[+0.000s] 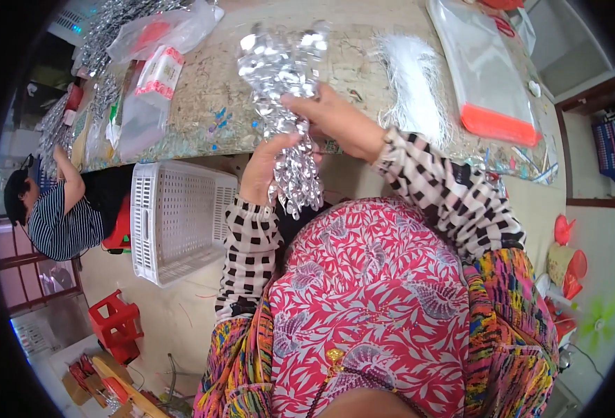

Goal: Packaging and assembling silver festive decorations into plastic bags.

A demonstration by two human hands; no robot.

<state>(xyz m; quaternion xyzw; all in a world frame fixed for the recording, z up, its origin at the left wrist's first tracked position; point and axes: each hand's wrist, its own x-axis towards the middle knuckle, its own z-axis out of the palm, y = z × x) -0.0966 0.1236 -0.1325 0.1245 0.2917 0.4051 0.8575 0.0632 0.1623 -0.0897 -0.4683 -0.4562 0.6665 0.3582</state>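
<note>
A bundle of shiny silver tinsel strands [279, 70] is gripped between my two hands, over the near edge of the worktable. My left hand [260, 167] closes round its lower part, and the loose ends hang below the fist. Higher up, my right hand [339, 120] wraps the bundle from the right side, thumb across the front. The upper strands fan out above the table. To the right of my right hand lies a bunch of thin white strings [410, 87] on the tabletop.
A stack of clear plastic bags with an orange-red edge [499, 124] lies at the table's right. On the left are a small box [160, 73], a plastic bag [175, 31] and more silver tinsel [105, 35]. Below stands a white crate [156, 223]. A co-worker [67, 216] sits at far left.
</note>
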